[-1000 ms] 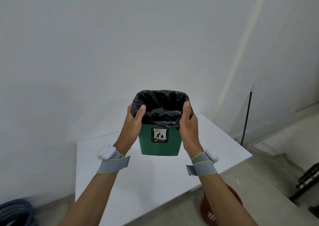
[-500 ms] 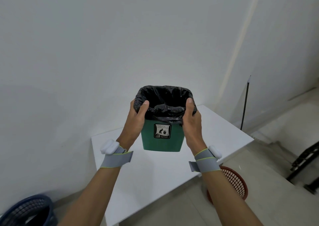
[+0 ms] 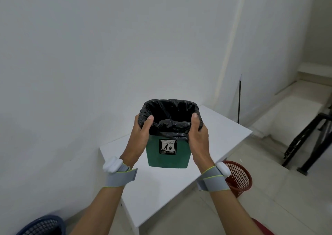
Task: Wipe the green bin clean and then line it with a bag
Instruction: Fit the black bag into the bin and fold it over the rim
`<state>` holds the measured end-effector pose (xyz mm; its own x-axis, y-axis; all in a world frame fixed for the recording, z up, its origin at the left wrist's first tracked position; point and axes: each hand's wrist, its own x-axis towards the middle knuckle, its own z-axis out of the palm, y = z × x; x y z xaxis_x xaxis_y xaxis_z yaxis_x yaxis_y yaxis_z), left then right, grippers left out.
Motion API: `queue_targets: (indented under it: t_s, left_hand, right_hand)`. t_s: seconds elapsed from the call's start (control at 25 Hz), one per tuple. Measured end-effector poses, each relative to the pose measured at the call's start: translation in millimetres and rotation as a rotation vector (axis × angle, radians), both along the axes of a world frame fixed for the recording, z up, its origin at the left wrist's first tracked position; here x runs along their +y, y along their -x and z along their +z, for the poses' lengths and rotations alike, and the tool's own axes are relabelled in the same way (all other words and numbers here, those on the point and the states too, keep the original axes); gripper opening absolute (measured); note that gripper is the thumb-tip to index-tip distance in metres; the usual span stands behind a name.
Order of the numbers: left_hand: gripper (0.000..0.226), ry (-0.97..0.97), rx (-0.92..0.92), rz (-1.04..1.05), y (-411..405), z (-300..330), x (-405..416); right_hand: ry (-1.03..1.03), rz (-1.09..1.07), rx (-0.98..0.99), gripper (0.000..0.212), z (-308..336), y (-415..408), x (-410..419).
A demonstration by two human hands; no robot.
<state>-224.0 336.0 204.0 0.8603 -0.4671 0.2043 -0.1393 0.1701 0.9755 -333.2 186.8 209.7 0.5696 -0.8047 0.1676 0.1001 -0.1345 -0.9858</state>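
The green bin (image 3: 168,160) with a black-and-white label on its front is held upright in the air above the white table (image 3: 161,190). A black bag (image 3: 170,116) lines it, folded over the rim all round. My left hand (image 3: 139,134) grips the bin's left rim, thumb on the bag's fold. My right hand (image 3: 198,134) grips the right rim the same way. Both wrists wear grey straps with white sensors.
A red mesh basket (image 3: 239,179) stands on the floor right of the table. A dark blue basket (image 3: 43,225) sits at the lower left. A thin black pole (image 3: 239,98) leans on the wall, and a black stand (image 3: 309,139) is at the far right.
The view has shifted, so the table and red basket show more to the right and lower. Both hands keep the same grip on the lined bin, held a little further from the wall.
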Motion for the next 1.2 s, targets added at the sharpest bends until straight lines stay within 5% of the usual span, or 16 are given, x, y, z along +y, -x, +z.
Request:
queue_targets:
  t_s: [0.72,1.2]
  left_hand:
    - [0.038,0.070,-0.001,-0.010,36,7,14]
    - [0.036,0.050,0.025,-0.171,-50,-11,104]
  right_hand:
    - [0.056,0.001,-0.013,0.064,10,32,12]
    - [-0.004,-0.159,-0.068,0.062,-16,-30,123]
